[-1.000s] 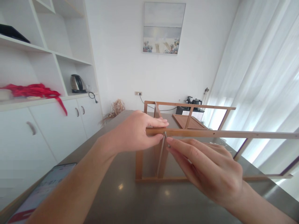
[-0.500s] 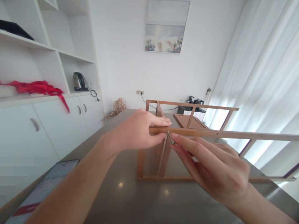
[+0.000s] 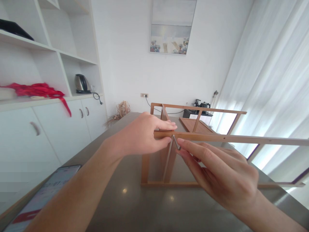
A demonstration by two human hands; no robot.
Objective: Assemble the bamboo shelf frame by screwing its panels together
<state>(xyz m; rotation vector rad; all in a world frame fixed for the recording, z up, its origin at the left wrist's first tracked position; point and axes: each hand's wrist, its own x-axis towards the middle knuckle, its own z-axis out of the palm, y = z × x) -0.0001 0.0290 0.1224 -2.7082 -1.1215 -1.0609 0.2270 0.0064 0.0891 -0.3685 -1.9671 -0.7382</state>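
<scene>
A wooden slatted frame (image 3: 200, 111) stands on a grey table (image 3: 135, 206). My left hand (image 3: 142, 135) pinches the near top rail (image 3: 241, 139) at its left end, thumb below and fingers on top. My right hand (image 3: 222, 174) holds a small metal hex key (image 3: 176, 142) between its fingertips. The key's tip sits against the rail, right beside my left thumb. A vertical slat (image 3: 170, 161) runs down from that joint to the bottom rail.
A phone (image 3: 45, 193) lies at the table's near left edge. White cabinets with a kettle (image 3: 80, 84) and red cloth (image 3: 36, 89) line the left wall. A loose wooden panel (image 3: 195, 126) lies behind the frame. Curtains hang along the right.
The hex key has swung from pointing down along the slat to slanting towards my right fingertips. My left hand keeps its grip on the rail. The view shifted slightly.
</scene>
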